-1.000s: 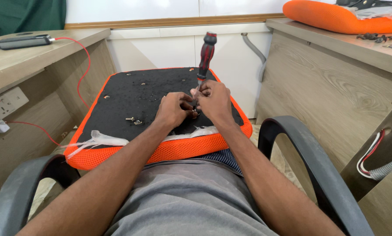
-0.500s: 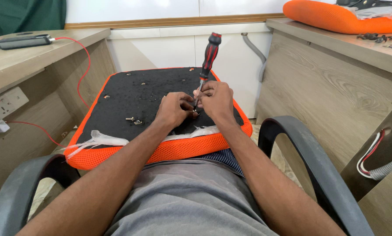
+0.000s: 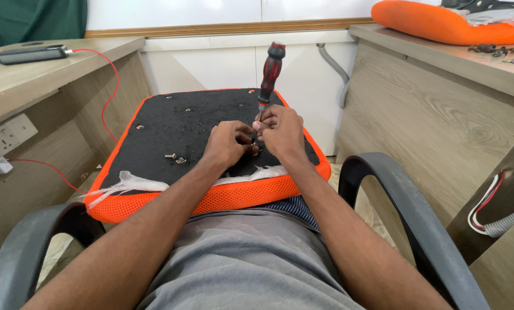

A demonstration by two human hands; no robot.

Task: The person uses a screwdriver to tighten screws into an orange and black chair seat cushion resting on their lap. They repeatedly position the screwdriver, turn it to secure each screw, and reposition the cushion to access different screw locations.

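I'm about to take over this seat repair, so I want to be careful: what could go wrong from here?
1. Both hands, left hand and right hand, crowd the tip of the red-and-black-handled screwdriver; a slip could jab a finger.
2. The orange mesh seat cushion with the black underside rests on the lap, unclamped; pressing down might tip it.
3. Small loose metal screws lie on that underside and could roll off.

Head-worn camera, single view, looking forward and down.
Close over the wearer's lap; orange seat cushion (image 3: 211, 195) mid-frame, both forearms entering from the bottom edge, desks at left and right edges, white wall across the top.
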